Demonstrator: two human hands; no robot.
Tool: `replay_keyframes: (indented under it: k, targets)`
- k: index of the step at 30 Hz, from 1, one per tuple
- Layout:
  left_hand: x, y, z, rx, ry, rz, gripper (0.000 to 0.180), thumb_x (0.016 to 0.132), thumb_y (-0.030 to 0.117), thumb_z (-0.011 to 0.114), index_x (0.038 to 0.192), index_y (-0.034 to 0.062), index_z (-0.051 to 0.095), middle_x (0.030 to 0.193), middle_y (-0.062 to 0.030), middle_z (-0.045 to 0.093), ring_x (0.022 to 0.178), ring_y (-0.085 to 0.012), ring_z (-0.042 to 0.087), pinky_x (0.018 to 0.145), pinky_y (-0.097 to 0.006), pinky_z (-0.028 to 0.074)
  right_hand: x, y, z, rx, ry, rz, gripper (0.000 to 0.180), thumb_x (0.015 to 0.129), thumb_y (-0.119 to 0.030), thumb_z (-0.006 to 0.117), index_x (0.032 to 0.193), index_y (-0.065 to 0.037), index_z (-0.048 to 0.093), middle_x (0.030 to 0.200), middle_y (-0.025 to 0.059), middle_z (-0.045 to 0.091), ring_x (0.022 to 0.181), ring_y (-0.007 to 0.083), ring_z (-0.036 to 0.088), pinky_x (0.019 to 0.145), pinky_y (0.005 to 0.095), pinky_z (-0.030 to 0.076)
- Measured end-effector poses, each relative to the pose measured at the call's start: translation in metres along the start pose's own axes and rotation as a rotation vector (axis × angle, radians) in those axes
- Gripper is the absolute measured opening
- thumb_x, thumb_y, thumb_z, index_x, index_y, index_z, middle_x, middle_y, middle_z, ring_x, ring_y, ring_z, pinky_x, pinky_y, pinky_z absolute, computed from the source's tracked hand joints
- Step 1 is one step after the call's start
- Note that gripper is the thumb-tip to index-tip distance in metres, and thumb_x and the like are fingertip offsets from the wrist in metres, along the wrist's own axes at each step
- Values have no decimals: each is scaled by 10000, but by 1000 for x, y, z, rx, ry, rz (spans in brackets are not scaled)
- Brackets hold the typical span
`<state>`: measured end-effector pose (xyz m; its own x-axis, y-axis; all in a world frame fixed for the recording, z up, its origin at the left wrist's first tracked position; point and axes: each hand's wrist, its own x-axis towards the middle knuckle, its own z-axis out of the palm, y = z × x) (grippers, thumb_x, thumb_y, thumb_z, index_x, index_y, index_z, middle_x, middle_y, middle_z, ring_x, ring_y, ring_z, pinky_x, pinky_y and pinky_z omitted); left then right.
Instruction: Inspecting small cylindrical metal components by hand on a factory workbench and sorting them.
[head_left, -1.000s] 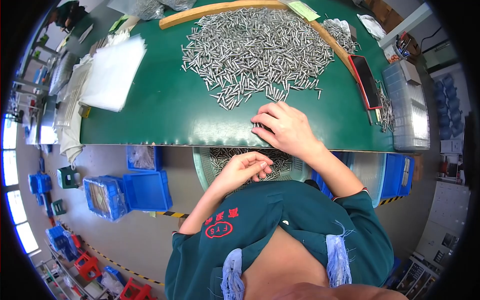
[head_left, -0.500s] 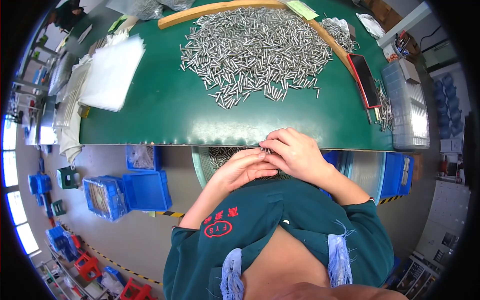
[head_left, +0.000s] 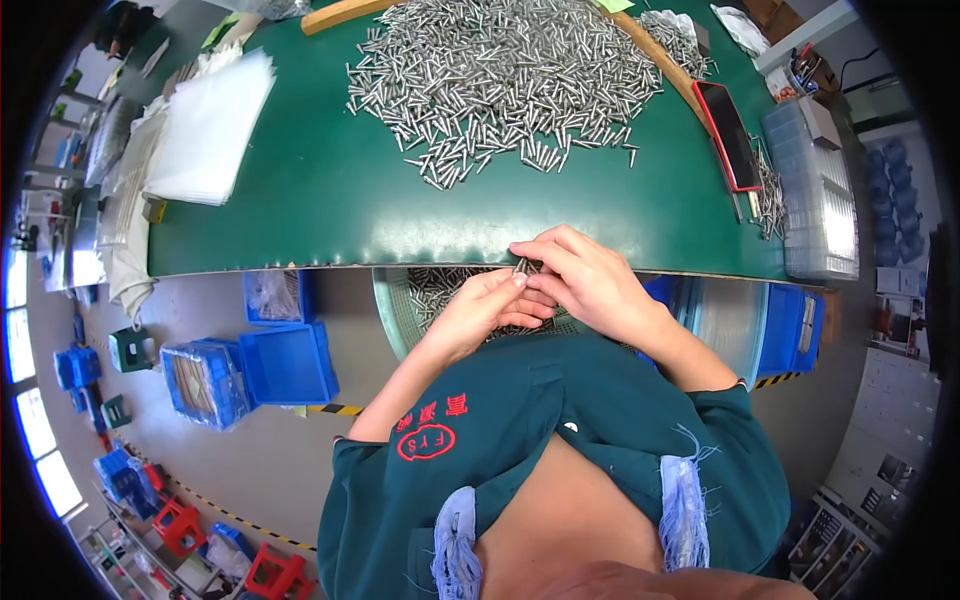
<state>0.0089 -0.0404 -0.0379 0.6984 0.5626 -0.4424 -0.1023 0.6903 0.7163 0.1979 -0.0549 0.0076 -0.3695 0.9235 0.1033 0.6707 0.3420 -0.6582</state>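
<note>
Just over the front edge of the green table, my two hands meet around a few small metal pins. My left hand has its thumb and forefinger closed at the pins' lower ends, the other fingers curled below. From the right, my right hand bends over them with its fingertips on the upper part. The fingers partly hide the pins, so their number is unclear. Farther back on the table lies a big loose heap of similar silver pins. A pale green basket with more pins sits beneath my hands, below the table edge.
Wooden strips border the heap. A red-edged phone lies at right, beside loose pins and clear plastic boxes. White sheets lie at left. Blue crates stand on the floor at left; another blue bin is at right.
The whole view has shifted slightly, with the table higher in it. My left fingers are more curled, and the pins show more clearly between my fingertips. Both hands stay together.
</note>
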Motion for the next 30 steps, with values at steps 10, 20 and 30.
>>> replay_keyframes:
  k: [10, 20, 30]
  targets:
    - [-11, 25, 5, 140, 62, 101, 361, 1032, 260, 404, 1114, -50, 570, 947, -131, 657, 800, -169, 668, 696, -267, 564, 14, 2, -9, 487, -64, 99, 352, 851, -70, 640, 1202, -89, 614, 890, 42, 583, 744, 135, 582, 675, 275, 496]
    - [-7, 43, 1, 295, 81, 165, 352, 1035, 244, 390, 1167, -40, 550, 991, -117, 652, 801, -156, 661, 682, -265, 558, 27, 1, -14, 670, -47, 134, 368, 871, -37, 618, 1239, -44, 598, 874, -20, 543, 706, 29, 496, 620, 184, 424]
    - [-9, 46, -3, 314, 25, 128, 369, 1035, 254, 380, 1171, -42, 553, 996, -149, 679, 786, -158, 666, 689, -266, 554, 31, 13, -6, 974, -87, 240, 317, 893, -38, 603, 1208, 2, 614, 896, -20, 585, 776, 34, 536, 696, 198, 454]
